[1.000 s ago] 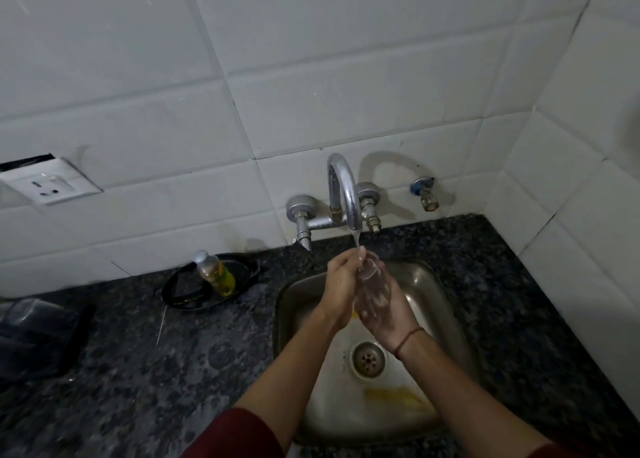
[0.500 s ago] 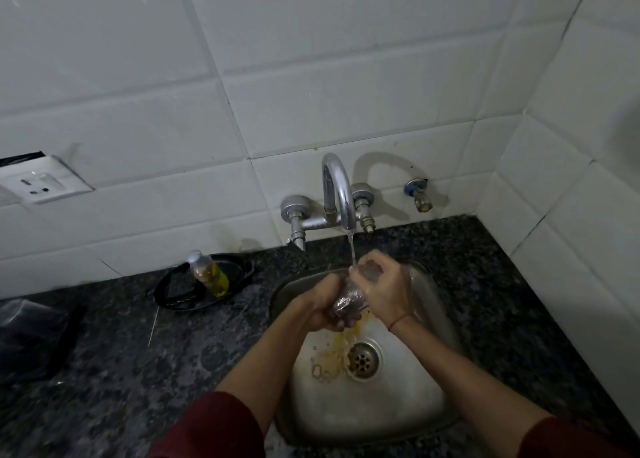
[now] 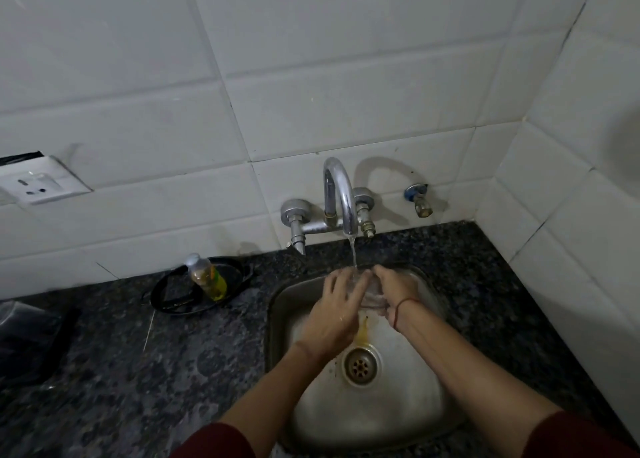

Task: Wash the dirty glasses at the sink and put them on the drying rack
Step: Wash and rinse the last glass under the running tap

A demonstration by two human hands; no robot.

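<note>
A clear glass lies on its side between my hands, over the steel sink and under the running tap. My right hand grips it from the right, with a red thread round the wrist. My left hand lies over its left side with fingers spread and fairly straight; much of the glass is hidden by both hands. A thin stream of water falls onto the glass. Yellowish liquid runs down the basin to the drain.
A small bottle of yellow liquid stands in a black dish on the dark granite counter, left of the sink. A wall socket is at far left, a dark bag at the counter's left edge, and a spare wall tap beside the tiled corner.
The glass went from upright to lying sideways under the stream. My left hand opened and spread over it. The yellow liquid in the basin has mostly washed toward the drain.
</note>
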